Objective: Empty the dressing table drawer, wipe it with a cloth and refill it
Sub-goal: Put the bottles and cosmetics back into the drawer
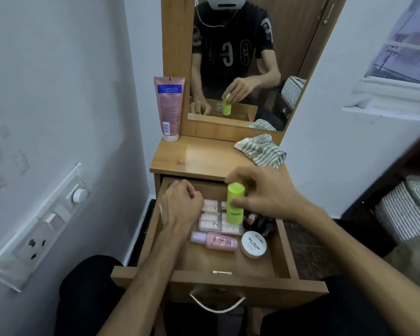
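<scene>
Drawer (283, 253) open; green bottle (234, 204) held upright over its contents.

The green bottle is gripped by the right hand (264, 192), fingers and thumb closed around its body, above the back of the drawer. The left hand (182, 202) is loosely curled at the drawer's back-left, resting on or just over a pack of pale tubes (216, 219); whether anything is grasped cannot be told. A pink bottle (215, 241) lies on its side beside a white jar (254, 244). On the tabletop a striped cloth (261, 149) is bunched at right, and a pink tube (169, 107) stands at left.
</scene>
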Tool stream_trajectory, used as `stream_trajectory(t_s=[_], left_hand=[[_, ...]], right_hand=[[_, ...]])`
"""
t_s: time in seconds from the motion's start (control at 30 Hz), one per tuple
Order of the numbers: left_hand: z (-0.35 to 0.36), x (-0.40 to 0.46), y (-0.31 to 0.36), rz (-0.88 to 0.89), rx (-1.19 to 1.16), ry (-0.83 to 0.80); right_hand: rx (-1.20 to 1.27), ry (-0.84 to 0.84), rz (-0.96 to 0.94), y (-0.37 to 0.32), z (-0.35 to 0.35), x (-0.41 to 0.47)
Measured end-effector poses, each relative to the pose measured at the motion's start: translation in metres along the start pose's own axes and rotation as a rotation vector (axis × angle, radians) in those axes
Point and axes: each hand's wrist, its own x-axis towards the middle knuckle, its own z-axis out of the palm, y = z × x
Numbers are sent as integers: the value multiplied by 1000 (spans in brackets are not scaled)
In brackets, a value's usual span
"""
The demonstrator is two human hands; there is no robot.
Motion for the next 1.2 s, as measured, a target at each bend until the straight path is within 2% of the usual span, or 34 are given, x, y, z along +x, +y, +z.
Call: stream_trajectory(t_s=[0.1,0.33,0.57,0.83,1.0,1.2], left_hand=[[2,-1,-3,-12,36,-38],[4,-2,-6,-17,73,-98],[9,-2,-10,51,71,-162],[13,-4,-12,115,146,-232],[10,-4,-9,115,132,-230],[10,-5,-6,90,125,-183]], right_hand=[[30,-96,54,15,11,-36],[88,-116,133,29,21,-83],[-43,-183,219,44,28,-103],[-162,-178,278,49,32,-112],[-191,-174,276,44,33,-113],[-265,-158,186,27,19,-105]])
